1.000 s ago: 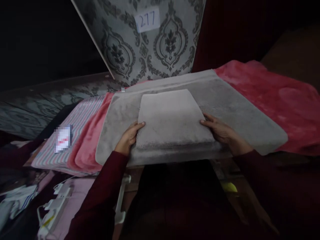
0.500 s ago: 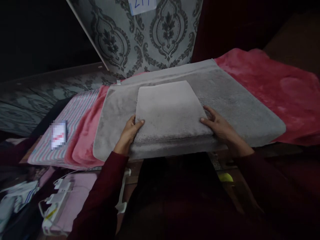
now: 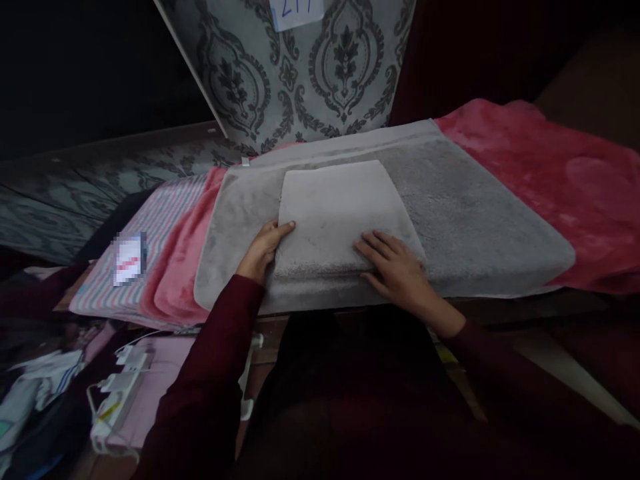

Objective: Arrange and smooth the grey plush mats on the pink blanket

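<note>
While I follow the head camera from my remote seat, a patterned grey wall [image 3: 345, 73] rises behind the bench [image 3: 73, 287], whose top is mostly covered by soft cloths. A wide grey fleece [image 3: 480, 200] spreads over the middle, reaching from the far edge to the near edge. A red blanket [image 3: 555, 160] lies beside its right side and runs out of my view toward the right end. Toward the left end I see a striped cloth [image 3: 165, 207], with some pinkish-red cloth [image 3: 183, 260] between it and the fleece.

On the fleece, close to the middle of the near edge, the folded grey cloth [image 3: 335, 213] lies flat. At its left side I have the left hand [image 3: 265, 250]: the thumb lies over the top, the other fingers go down beside the folds, partly hidden, so I cannot tell whether this grip is clamped. The right hand [image 3: 397, 270] lies palm down across the near right part; here the grip is apart, fingers a little spread on top, thumb toward the near edge.

Below the near edge, toward the left corner, I make out a white power strip [image 3: 123, 387]. Smaller again, a blurred card [image 3: 130, 260] rests on the striped cloth.
</note>
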`<state>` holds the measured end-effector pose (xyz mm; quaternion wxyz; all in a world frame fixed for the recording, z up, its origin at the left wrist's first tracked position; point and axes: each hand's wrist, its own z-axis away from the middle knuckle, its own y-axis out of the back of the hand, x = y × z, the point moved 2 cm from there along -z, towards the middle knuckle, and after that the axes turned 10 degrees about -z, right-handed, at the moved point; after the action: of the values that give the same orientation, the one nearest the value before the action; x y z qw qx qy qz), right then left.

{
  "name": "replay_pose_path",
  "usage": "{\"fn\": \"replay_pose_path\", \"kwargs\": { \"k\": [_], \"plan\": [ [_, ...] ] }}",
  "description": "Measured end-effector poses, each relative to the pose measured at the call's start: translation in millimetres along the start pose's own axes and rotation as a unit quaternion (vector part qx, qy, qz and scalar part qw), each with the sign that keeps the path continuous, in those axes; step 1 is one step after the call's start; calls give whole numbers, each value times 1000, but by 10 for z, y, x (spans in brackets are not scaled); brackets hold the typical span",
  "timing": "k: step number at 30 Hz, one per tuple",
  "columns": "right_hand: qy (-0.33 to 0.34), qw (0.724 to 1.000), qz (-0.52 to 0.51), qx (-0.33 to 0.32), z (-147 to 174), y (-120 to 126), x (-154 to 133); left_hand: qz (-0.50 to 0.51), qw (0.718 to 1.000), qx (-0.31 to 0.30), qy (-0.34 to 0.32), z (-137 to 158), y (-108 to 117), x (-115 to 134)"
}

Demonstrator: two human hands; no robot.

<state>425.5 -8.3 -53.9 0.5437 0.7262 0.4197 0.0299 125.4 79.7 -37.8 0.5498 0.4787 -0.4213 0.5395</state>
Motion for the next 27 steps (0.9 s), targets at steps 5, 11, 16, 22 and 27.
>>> {"fn": "replay_pose_path", "kwargs": {
  "k": [5, 11, 16, 22, 27],
  "plan": [
    [0, 999, 35, 25, -11, -141, 55, -31, 999, 13, -30, -287, -17, 153],
    [14, 998, 47, 46, 15, -209, 54, -23, 991, 27, -125, -343, 26, 240],
    [-1, 998, 51, 27, 15, -239, 27, -50, 998, 38, -17, -351, 93, 28],
    [-16, 998, 51, 19, -1, -243, 0, -57, 990, 88, -91, -265, 123, -29],
    [-17, 999, 35, 4, 6, -170, -23, -216, 955, 165, -119, -97, 118, 91]
  ]
}}
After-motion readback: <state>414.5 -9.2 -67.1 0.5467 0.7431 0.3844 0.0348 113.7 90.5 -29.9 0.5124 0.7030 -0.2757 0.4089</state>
